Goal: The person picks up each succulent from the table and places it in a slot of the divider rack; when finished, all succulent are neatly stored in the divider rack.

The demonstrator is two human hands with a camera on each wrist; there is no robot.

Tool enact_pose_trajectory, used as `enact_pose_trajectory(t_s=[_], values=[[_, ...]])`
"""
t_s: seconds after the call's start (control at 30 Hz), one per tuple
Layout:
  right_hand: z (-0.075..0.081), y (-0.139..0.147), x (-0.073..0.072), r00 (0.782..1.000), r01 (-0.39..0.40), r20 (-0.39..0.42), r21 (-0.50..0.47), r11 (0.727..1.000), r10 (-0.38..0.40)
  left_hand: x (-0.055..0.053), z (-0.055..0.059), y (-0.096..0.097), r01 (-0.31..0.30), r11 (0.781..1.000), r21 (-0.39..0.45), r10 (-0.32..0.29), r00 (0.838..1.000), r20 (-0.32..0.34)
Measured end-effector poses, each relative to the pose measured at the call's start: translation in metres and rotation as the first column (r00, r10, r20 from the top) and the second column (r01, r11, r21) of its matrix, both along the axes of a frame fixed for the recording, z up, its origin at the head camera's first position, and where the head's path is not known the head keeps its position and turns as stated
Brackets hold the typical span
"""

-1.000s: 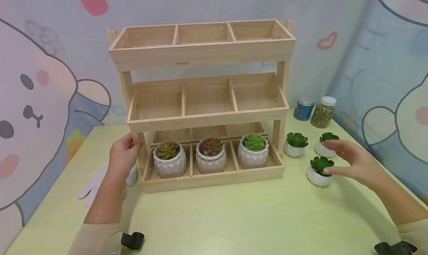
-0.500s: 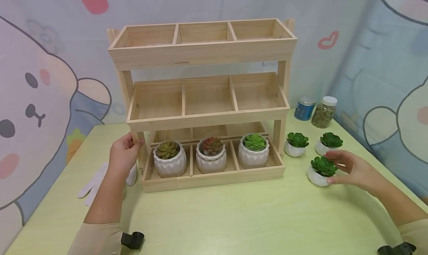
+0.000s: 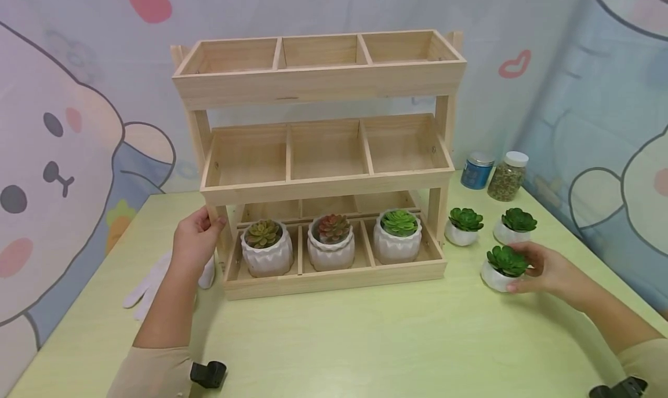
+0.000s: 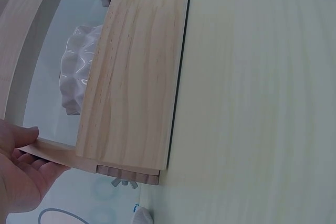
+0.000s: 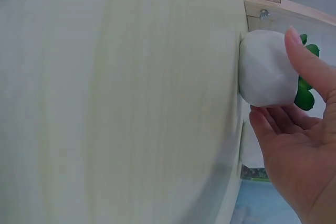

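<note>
My left hand [image 3: 195, 241] grips the left upright post [image 3: 221, 238] of a three-tier wooden plant stand [image 3: 323, 84]. The left wrist view shows the thumb and fingers of that hand [image 4: 26, 177] on either side of the post [image 4: 58, 153]. On the right, my right hand [image 3: 553, 273] holds a small potted succulent [image 3: 496, 277], dark green in a round white pot, standing on the table. Its thumb and fingers [image 5: 275, 127] lie on opposite sides of the white pot [image 5: 265, 69] in the right wrist view.
In the bottom tier stand three ruffled white pots, with an olive succulent [image 3: 262, 234], a reddish one [image 3: 334, 228] and a bright green one [image 3: 398, 222]. Two more small succulents [image 3: 464, 219] [image 3: 518, 219], a blue tin [image 3: 477, 172] and a jar [image 3: 507, 177] stand right. White gloves [image 3: 151, 285] lie left.
My right hand has moved down and in to the front small succulent, and its fingers have closed on the pot. The left hand has stayed on the post.
</note>
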State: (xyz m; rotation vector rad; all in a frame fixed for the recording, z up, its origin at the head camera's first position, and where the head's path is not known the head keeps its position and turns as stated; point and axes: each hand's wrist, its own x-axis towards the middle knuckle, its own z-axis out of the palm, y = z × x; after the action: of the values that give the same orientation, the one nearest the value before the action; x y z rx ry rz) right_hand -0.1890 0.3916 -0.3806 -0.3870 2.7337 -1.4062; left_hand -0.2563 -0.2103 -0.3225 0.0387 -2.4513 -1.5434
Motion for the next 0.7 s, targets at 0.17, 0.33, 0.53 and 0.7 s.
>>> enact_pose_trajectory(t_s=[0.17,0.33,0.53,0.7], values=[[-0.001,-0.001,-0.002,0.999,-0.003,0.054,-0.014,1.000,0.004,0.000,0.000,0.000,-0.001,1.000,-0.011,0.001,1.000,-0.007],[-0.002,-0.002,-0.002,0.997,0.007,0.080,-0.013,1.000,-0.006,0.001,-0.001,0.000,-0.001,1.000,-0.019,0.001,1.000,-0.014],[0.004,-0.006,-0.001,0.998,0.031,0.061,0.019,0.999,-0.032,0.001,0.000,0.001,-0.005,1.000,-0.015,0.004,1.000,-0.011],[0.018,-0.021,0.001,1.000,-0.004,0.026,-0.003,1.000,0.004,0.001,0.001,0.001,-0.001,1.000,-0.008,0.001,1.000,-0.008]])
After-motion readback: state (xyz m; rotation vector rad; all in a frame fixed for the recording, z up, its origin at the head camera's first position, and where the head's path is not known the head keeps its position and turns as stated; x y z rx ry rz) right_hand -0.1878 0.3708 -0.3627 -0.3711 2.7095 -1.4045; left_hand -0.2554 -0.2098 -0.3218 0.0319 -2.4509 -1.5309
